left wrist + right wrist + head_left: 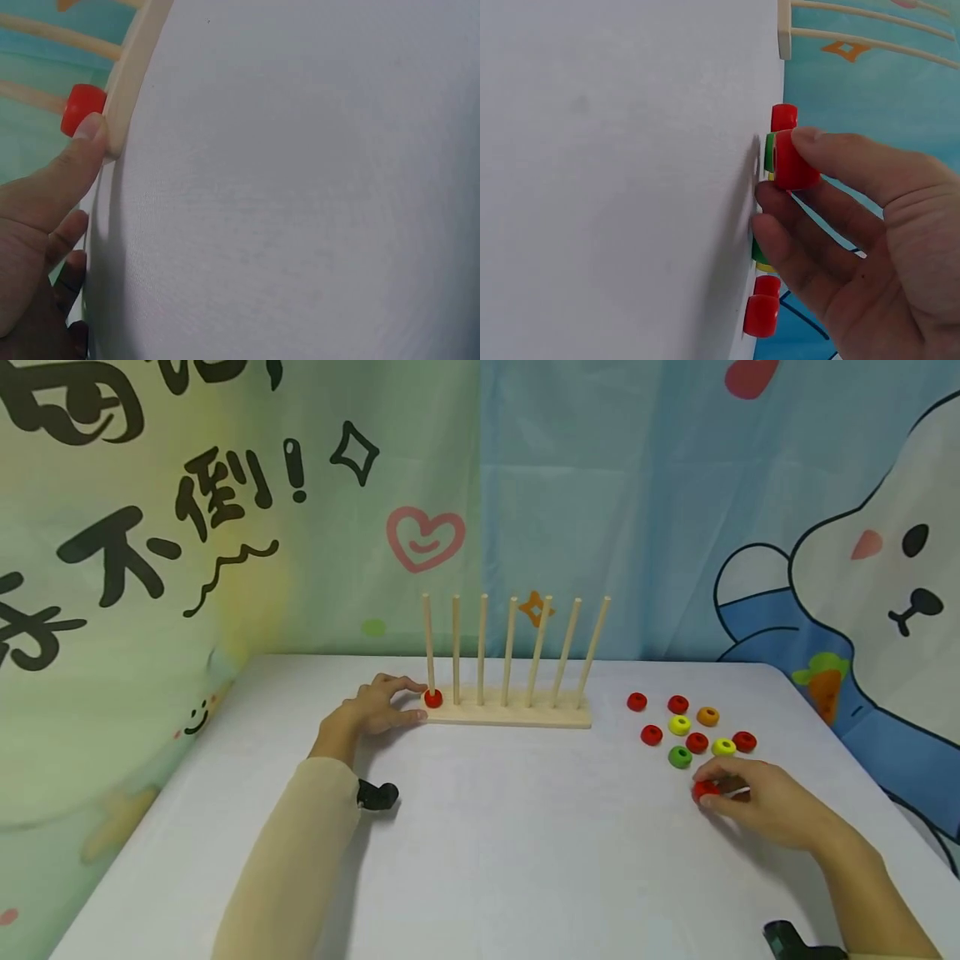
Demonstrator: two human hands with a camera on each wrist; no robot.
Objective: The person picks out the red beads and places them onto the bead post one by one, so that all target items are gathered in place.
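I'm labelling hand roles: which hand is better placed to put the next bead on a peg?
Probably the right hand: it pinches a red bead, while the left hand holds the peg stand.

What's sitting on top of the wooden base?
Seven pegs, with one red bead around the leftmost peg, at its bottom. The stretch of peg inside that bead is covered, as is the base directly beneath it.

on the table [540,843], rack [510,718] with one bead [432,699] on leftmost peg [428,639], loose beads [697,744] to its right
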